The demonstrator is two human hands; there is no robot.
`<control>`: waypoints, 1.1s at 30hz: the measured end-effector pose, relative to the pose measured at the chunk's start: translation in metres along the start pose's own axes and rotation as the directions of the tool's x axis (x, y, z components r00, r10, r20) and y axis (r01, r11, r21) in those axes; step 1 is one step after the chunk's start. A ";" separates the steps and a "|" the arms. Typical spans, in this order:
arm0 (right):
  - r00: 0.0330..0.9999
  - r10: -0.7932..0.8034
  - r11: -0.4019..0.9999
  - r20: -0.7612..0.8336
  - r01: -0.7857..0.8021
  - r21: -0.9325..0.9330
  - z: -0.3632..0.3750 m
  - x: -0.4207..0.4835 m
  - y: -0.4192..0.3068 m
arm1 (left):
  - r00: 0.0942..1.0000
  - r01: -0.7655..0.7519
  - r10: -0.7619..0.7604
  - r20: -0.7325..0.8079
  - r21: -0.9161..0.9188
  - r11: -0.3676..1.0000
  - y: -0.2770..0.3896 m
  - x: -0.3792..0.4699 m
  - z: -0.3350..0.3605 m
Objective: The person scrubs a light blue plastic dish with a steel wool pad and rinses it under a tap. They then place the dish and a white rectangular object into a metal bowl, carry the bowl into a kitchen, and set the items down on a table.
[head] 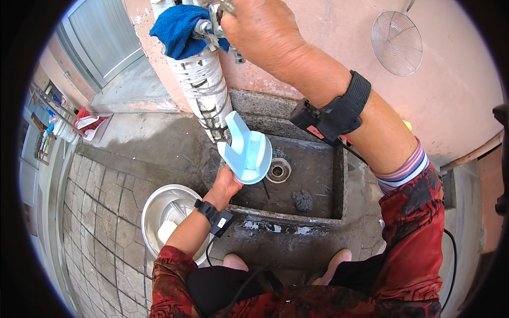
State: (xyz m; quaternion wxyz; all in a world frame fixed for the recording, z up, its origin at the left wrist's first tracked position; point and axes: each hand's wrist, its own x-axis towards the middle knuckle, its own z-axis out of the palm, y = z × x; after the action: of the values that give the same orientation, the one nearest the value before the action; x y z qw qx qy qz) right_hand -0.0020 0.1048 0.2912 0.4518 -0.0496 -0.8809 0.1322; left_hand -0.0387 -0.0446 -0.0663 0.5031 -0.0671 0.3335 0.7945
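My left hand (pixel 227 183) grips a light-blue plastic holder (pixel 251 153) by its lower left rim. The holder has a round base, a raised middle and two upright prongs, and it is held above a shallow stone sink (pixel 318 159). At the top edge of the view, my right hand (pixel 264 26) is closed at a metal tap (pixel 216 26), with its fingers mostly hidden. A blue cloth (pixel 181 30) is draped over the pipe beside the tap. Below the tap no stream of water can be made out.
The sink holds a drain (pixel 278 170) and a steel-wool scrubber (pixel 302 200). To the left, a metal basin (pixel 149 216) contains a white item and metal utensils. A wrapped pipe (pixel 199 87) rises behind. A wire strainer (pixel 397 43) hangs on the pink wall (pixel 449 79).
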 end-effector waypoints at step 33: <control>0.316 0.812 0.102 0.491 -0.905 0.414 0.065 -0.300 0.109 | 0.417 -0.541 0.344 0.842 0.533 -0.651 -0.008 -0.054 0.055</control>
State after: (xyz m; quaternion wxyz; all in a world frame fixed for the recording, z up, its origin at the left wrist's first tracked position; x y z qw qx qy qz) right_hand 0.1178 0.1347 -0.0101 0.2127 -0.3879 -0.6092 0.6581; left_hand 0.0062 -0.0501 -0.0039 -0.1466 0.5734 0.7225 0.3572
